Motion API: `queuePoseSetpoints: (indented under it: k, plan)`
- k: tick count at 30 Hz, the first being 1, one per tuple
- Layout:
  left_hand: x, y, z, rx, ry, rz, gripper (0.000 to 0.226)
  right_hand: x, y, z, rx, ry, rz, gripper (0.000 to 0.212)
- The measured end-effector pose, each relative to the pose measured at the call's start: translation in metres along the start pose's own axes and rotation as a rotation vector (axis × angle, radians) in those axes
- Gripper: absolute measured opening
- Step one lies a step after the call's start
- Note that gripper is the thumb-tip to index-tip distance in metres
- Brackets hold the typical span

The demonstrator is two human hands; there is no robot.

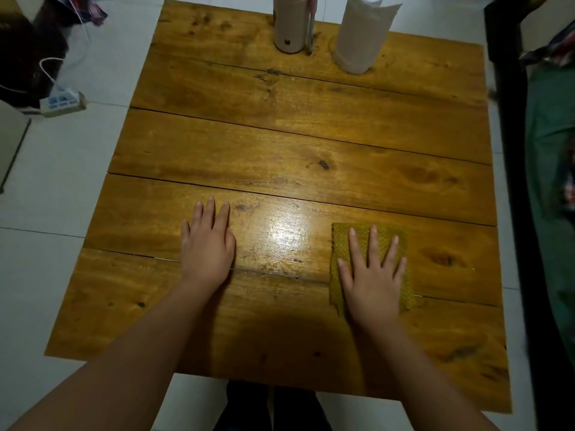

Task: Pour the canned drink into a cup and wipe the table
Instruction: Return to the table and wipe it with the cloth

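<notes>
Forearms: both bare forearms come in from the bottom edge, nearest the camera, and reach forward over the near planks of the surface [280, 135].
Left hand: left hand [207, 244] lies palm down on the bare wood, fingers [208, 213] straight and close together, holding nothing.
Right hand: right hand [371, 275] lies palm down on the cloth, fingers [373, 241] straight and spread wide, pressing flat rather than curling round it.
Cloth: mustard-yellow woven cloth [337, 244] lies flat on the near right part of the surface, mostly under the right hand, with its far and left edges showing.
Wet patch: a shiny patch [287, 234] on the wood sits between the two hands.
Can: a tan cylinder [289, 29], apparently the canned drink, stands upright at the far edge, its top cut off by the frame; I cannot tell whether it is opened.
Straw: a thin pink and grey stick [311, 23] stands just beside the can on its right.
Cup: a pale white cup [361, 35] stands upright at the far edge, to the right of the can and apart from it; its contents do not show.
Floor: white tiles [62, 213] surround the surface, with a white power strip [62, 102] and cord at the far left.
Right edge: a dark frame [510, 150] and green fabric [550, 181] run alongside.
</notes>
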State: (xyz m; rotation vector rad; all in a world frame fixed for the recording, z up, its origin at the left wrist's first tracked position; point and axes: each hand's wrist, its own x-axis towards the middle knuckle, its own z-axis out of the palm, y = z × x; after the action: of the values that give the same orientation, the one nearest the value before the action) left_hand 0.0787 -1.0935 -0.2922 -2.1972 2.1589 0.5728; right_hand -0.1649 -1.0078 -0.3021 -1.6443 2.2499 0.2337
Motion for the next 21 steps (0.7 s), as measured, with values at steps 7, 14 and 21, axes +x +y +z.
queuePoseSetpoints:
  k: [7, 14, 21]
  plan:
    - [0.0, -0.002, 0.001, 0.006, -0.011, 0.014, 0.051, -0.007, -0.039, 0.01, -0.022, 0.018, -0.138, 0.062]
    - [-0.001, -0.004, -0.001, -0.017, -0.029, 0.039, 0.051, -0.018, -0.093, 0.013, -0.068, -0.049, -0.3, 0.057]
    - [-0.009, -0.004, -0.001, -0.051, -0.041, 0.042, 0.051, -0.017, -0.086, -0.004, 0.166, 0.028, -0.33, 0.046]
